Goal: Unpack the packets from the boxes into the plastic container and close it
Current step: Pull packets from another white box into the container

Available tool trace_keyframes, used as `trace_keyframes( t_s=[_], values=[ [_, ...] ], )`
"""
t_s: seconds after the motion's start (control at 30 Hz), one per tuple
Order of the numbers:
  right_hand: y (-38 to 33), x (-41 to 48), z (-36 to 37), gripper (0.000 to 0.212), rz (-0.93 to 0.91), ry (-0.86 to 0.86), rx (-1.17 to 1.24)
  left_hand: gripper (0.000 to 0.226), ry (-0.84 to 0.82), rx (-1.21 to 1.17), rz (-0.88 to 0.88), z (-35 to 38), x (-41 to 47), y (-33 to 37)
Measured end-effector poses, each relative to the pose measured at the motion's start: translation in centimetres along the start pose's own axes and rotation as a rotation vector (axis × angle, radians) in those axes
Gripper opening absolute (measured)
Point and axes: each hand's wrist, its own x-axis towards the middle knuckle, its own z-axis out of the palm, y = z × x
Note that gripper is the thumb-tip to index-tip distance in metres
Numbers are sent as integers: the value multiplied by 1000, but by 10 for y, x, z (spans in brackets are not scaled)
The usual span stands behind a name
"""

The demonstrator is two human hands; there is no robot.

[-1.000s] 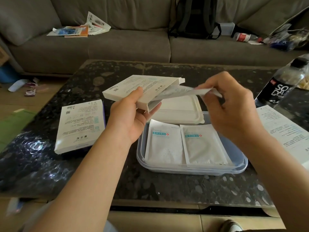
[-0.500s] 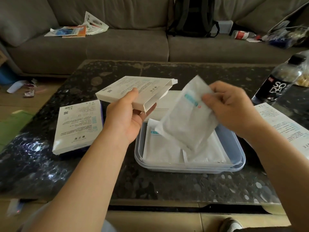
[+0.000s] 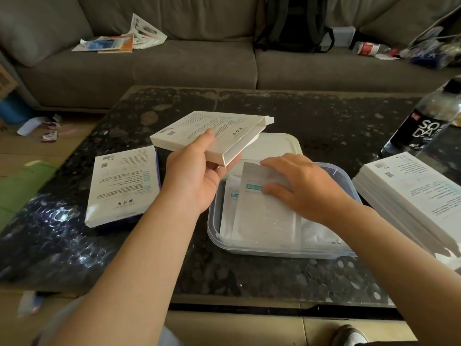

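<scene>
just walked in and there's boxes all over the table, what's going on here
A person is unpacking packets into a plastic container. Their left hand holds an open white box up above the table, while their right hand grips a packet lying on top of others in the container. The lid is off, lying just behind it. Another box lies to the left and a stack of boxes to the right.
</scene>
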Motion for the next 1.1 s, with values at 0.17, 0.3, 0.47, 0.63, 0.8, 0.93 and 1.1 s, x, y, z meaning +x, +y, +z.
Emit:
trace_keyframes(
  t_s=[0.17, 0.3, 0.47, 0.63, 0.8, 0.93, 1.1],
  values=[
    [-11, -3, -3, 60, -62, -77, -147, 47, 1, 11, 5, 0, -1, 1],
    [-12, -5, -8, 51, 50, -140, -236, 44, -8, 7, -6, 1, -2, 2],
    [-3, -17, -16, 72, 164, -425, -48, 35, -22, -9, -11, 0, -1, 2],
    [-2, -19, -9, 75, 113, -470, -11, 37, -25, 1, -6, 1, -2, 1],
    [-5, -17, 1, 76, 104, -492, -39, 44, -28, 0, 4, 0, -1, 0],
    [-8, -18, 3, 77, 81, -482, -96, 45, -24, 1, 2, 0, 0, 0],
    [-15, -15, 1, 84, 13, -447, -176, 47, -26, 4, -3, 0, 1, 0]
  ],
)
